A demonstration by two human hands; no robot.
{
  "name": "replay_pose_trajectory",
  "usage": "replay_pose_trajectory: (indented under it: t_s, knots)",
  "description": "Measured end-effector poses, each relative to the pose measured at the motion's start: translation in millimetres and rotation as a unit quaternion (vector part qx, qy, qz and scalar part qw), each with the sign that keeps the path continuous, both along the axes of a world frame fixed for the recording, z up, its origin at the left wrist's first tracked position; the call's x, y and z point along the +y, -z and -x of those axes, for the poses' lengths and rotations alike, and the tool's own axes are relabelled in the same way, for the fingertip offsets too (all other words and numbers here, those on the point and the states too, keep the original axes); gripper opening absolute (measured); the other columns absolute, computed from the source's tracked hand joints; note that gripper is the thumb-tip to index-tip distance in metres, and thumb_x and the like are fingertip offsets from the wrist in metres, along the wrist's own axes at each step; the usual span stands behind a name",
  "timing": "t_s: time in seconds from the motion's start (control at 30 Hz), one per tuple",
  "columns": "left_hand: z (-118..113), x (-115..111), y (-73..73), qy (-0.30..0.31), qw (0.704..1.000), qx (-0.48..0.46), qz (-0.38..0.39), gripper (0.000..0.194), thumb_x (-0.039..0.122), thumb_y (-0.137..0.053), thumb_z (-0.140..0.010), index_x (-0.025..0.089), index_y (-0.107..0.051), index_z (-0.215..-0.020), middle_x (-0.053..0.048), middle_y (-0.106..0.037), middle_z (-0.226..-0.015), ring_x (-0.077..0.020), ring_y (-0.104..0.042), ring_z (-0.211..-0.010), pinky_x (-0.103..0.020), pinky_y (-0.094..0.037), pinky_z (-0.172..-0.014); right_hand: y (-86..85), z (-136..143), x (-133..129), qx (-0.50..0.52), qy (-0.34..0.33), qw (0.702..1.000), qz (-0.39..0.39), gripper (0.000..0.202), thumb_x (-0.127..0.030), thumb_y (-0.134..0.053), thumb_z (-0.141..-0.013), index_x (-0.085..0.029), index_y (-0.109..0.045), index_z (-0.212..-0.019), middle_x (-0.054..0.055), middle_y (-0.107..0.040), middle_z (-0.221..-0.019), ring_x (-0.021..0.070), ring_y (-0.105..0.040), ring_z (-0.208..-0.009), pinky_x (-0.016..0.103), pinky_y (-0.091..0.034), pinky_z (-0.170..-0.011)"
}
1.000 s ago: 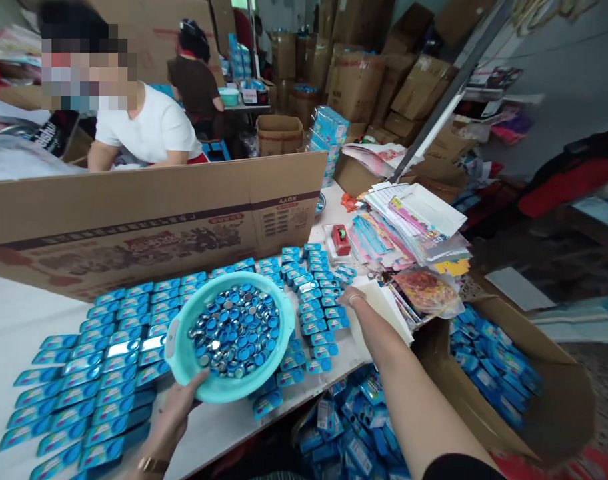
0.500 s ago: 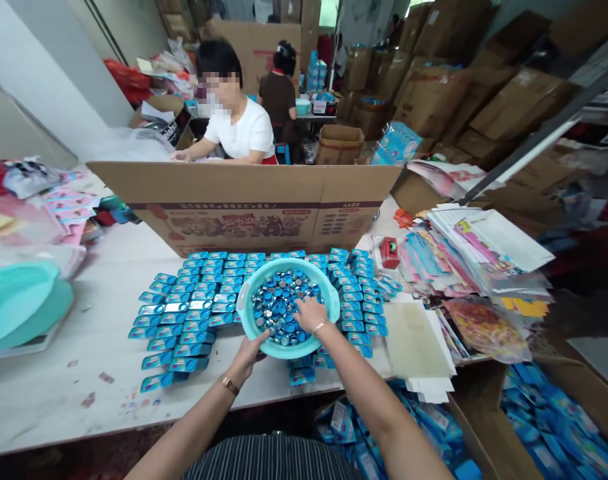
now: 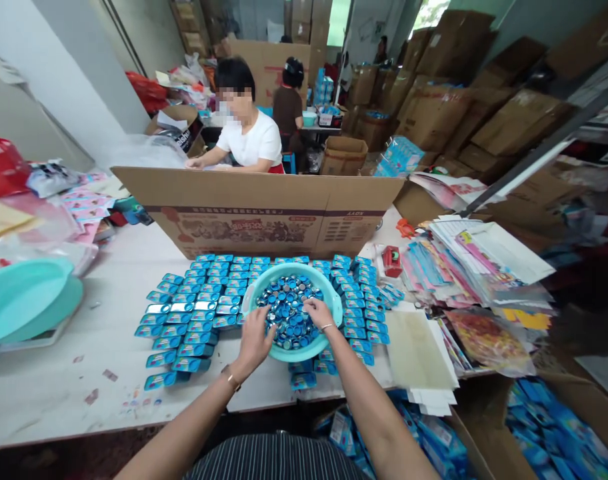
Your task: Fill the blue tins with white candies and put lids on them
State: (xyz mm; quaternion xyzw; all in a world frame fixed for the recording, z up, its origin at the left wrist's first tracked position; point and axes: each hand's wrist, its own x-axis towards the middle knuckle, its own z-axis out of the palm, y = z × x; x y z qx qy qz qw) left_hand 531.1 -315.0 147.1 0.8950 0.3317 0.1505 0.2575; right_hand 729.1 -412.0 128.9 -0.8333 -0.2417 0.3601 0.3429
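A turquoise basin (image 3: 337,313) holds a heap of small round blue and silver pieces (image 3: 290,313). It rests among rows of blue boxes (image 3: 197,337) on the white table. Over the basin's left rim is my left hand (image 3: 257,339), its fingers apart and reaching to the pieces, with nothing seen in it. My right hand (image 3: 318,313) lies inside the basin at the right, fingertips down at the pieces and bent together; whatever they hold is too small to make out.
A cardboard sheet (image 3: 264,227) stands behind the boxes, with a person in white (image 3: 254,140) beyond it. Turquoise basins (image 3: 29,300) sit at left. Papers and packets (image 3: 484,253) are piled at right. Cartons of blue boxes (image 3: 559,427) stand below the table edge.
My left hand has let go of the basin's lower left rim and moved up over its left side, fingers spreading. My right hand has shifted slightly right in the basin. The view has shifted slightly.
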Motion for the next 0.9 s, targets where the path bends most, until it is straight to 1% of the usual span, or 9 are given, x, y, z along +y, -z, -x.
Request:
replay_pose_trajectory:
  t_s: [0.17,0.23,0.37,0.5,0.6,0.7,0.73,0.83,0.9]
  knots:
    - [-68,7,-3.3,0.156,0.953,0.25,-0.072,0.037,0.014,-0.044,-0.09,0.015,-0.059,-0.124,-0.015,-0.06,-0.116,-0.0304,-0.054,-0.112,-0.041,-0.044,-0.089,-0.4,-2,-17,0.174,0.117,0.97,-0.124,0.026,-0.041,-0.051,-0.093,-0.018,-0.065,-0.09,0.0,-0.058,-0.069,0.0116,-0.053,-0.058,0.029,-0.054,-0.063]
    - [-85,4,2.3,0.171,0.941,0.277,-0.091,0.032,0.016,-0.045,-0.091,0.014,-0.063,-0.118,-0.016,-0.06,-0.115,-0.031,-0.053,-0.113,-0.041,-0.043,-0.089,-2.8,-5,-29,0.308,0.184,0.908,-0.218,0.027,-0.044,-0.058,-0.09,-0.018,-0.063,-0.085,-0.001,-0.053,-0.064,0.0102,-0.051,-0.056,0.028,-0.055,-0.062]
    - [-98,-3,16.0,0.185,0.932,0.294,-0.099,0.03,0.021,-0.054,-0.087,0.012,-0.064,-0.114,-0.018,-0.062,-0.115,-0.0323,-0.054,-0.114,-0.042,-0.04,-0.093,-8.7,-11,-58,0.53,0.278,0.707,-0.376,0.028,-0.043,-0.063,-0.089,-0.017,-0.061,-0.08,-0.001,-0.054,-0.064,0.0094,-0.051,-0.057,0.025,-0.055,-0.06]
    - [-101,-2,22.1,0.191,0.925,0.314,-0.097,0.026,0.021,-0.049,-0.09,0.013,-0.065,-0.11,-0.016,-0.065,-0.11,-0.03,-0.058,-0.108,-0.039,-0.041,-0.091,-8.6,-19,-92,0.557,0.293,0.649,-0.428,0.031,-0.046,-0.059,-0.091,-0.017,-0.057,-0.077,0.002,-0.061,-0.078,0.0081,-0.051,-0.058,0.024,-0.054,-0.059]
    - [-101,2,22.1,0.19,0.929,0.303,-0.098,0.021,0.023,-0.051,-0.088,0.014,-0.067,-0.1,-0.015,-0.065,-0.105,-0.0292,-0.059,-0.103,-0.037,-0.043,-0.086,-3.0,-43,-127,0.471,0.292,0.706,-0.44,0.034,-0.052,-0.059,-0.088,-0.02,-0.056,-0.08,0.001,-0.06,-0.078,0.0071,-0.046,-0.054,0.021,-0.048,-0.053]
    - [-97,7,21.3,0.168,0.957,0.225,-0.078,0.017,0.027,-0.055,-0.085,0.017,-0.066,-0.092,-0.014,-0.064,-0.104,-0.0293,-0.059,-0.101,-0.038,-0.045,-0.085,4.3,-87,-163,0.183,0.3,0.91,-0.22,0.041,-0.061,-0.045,-0.091,-0.021,-0.055,-0.083,0.0,-0.056,-0.072,0.0103,-0.048,-0.054,0.023,-0.046,-0.053]
    - [-95,7,20.7,0.152,0.971,0.178,-0.052,0.017,0.029,-0.055,-0.084,0.018,-0.066,-0.09,-0.013,-0.065,-0.103,-0.029,-0.059,-0.1,-0.038,-0.045,-0.086,6.9,-105,-172,0.078,0.289,0.948,-0.108,0.043,-0.061,-0.041,-0.093,-0.021,-0.055,-0.084,0.001,-0.058,-0.073,0.0127,-0.053,-0.058,0.025,-0.047,-0.057]
    - [-91,7,15.5,0.054,0.99,0.022,0.131,0.026,0.043,-0.06,-0.078,0.02,-0.062,-0.09,-0.009,-0.068,-0.093,-0.0269,-0.064,-0.091,-0.037,-0.049,-0.082,16.3,-153,-182,-0.065,0.248,0.962,0.09,0.037,-0.055,-0.049,-0.09,-0.019,-0.059,-0.092,0.009,-0.066,-0.087,0.0236,-0.064,-0.086,0.033,-0.049,-0.073]
    - [-90,2,7.9,-0.034,0.952,-0.049,0.302,0.038,0.052,-0.066,-0.069,0.02,-0.06,-0.09,-0.006,-0.07,-0.084,-0.0251,-0.066,-0.081,-0.035,-0.052,-0.073,24.3,-176,-177,-0.088,0.217,0.961,0.146,0.034,-0.049,-0.062,-0.084,-0.018,-0.061,-0.098,0.013,-0.068,-0.098,0.0288,-0.063,-0.102,0.037,-0.046,-0.084]
